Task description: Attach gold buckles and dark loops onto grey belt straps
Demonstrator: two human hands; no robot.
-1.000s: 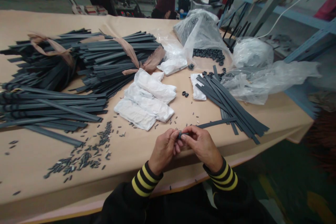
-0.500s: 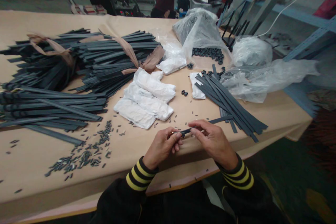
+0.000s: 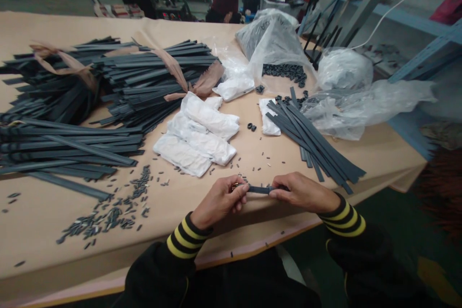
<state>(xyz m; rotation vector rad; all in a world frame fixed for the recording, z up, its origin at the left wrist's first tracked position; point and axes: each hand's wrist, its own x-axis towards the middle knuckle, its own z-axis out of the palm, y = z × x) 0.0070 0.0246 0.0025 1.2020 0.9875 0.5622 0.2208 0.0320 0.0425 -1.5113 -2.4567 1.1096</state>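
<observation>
A dark grey flat strap stretches between my hands just above the table's front edge. My left hand pinches one end between thumb and fingers, where a small shiny detail shows that is too small to make out. Closed round the strap farther right is my right hand, hiding that part of it. Beyond the hands several small dark pieces lie scattered on the tabletop. A pile of loose flat straps rests up and to the right of my right hand.
White wrapped packets lie mid-table. Tied bundles of dark straps and more straps fill the left. A heap of small pieces sits front left. A plastic bag spills black buckle-like parts. Two people stand behind.
My right hand has slid right along the strap, so more of it shows between my hands. The strap's far end no longer sticks out past the right hand. My left hand keeps its pinch.
</observation>
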